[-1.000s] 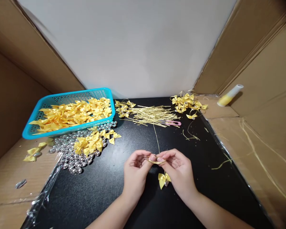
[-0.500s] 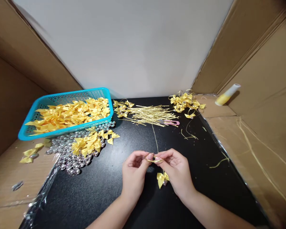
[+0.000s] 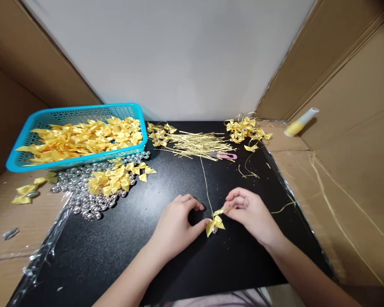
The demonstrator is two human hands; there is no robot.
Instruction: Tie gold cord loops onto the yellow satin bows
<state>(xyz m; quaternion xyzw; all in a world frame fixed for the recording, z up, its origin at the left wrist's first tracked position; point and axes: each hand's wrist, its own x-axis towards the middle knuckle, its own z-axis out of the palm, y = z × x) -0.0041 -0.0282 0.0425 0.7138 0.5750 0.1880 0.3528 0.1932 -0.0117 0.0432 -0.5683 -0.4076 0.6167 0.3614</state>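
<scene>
My left hand (image 3: 176, 224) rests low on the black table top (image 3: 153, 260), fingers curled, its thumb tip touching a small yellow satin bow (image 3: 214, 224) with a silver bell under it. My right hand (image 3: 251, 213) pinches a thin gold cord (image 3: 205, 183) just above the bow; the cord runs away from me toward the pile of cut gold cords (image 3: 198, 145). Both hands are close together at the table's middle front.
A turquoise basket (image 3: 35, 160) of yellow bows stands at the left. Silver bells (image 3: 80, 198) and loose bows (image 3: 113, 181) lie beside it. Finished bows (image 3: 246, 130), a pink clip (image 3: 225, 156) and a yellow-white tube (image 3: 300, 122) lie at the back right. Cardboard walls enclose both sides.
The hands held a loop of gold cord raised with the bow hanging below; now the loop is gone, the hands have dropped to the table and moved apart, the bow lying between them.
</scene>
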